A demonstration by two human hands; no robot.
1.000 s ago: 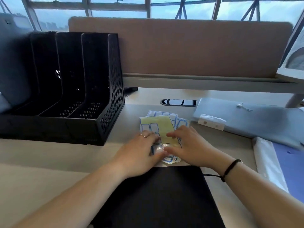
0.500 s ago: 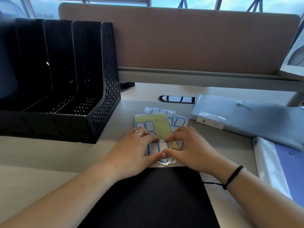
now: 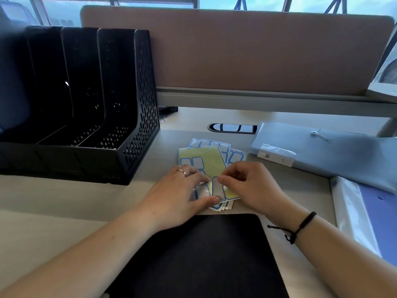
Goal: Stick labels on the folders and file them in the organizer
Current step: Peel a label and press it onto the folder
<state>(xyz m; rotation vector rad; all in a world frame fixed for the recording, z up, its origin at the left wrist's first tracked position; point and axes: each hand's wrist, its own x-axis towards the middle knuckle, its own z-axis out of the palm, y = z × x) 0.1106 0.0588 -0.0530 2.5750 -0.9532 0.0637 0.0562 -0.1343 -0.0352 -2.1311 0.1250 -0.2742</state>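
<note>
Pinching with thumb and first finger, the right hand (image 3: 251,186) has a grip on the top edge of one white label (image 3: 216,188) with a blue rim. That label is on the top label sheet (image 3: 206,162), which is yellow where labels are gone. The left hand (image 3: 182,196) lies flat on the near left part of the same sheet, fingers spread, thumb at the near edge, holding nothing in a grip. It has a ring on one finger. More label sheets (image 3: 209,145) fan out under the top one, all lying on the counter (image 3: 64,203).

A black folder (image 3: 204,259) lies flat on the counter just in front of the sheets, near the person. The black organizer (image 3: 137,117) stands to the left, with three slots open to the front. A pale blue folder (image 3: 335,151) lies to the right, farther back. A purple folder (image 3: 384,220) in a clear wrap lies at the right edge. The right wrist has a black band (image 3: 305,224).
</note>
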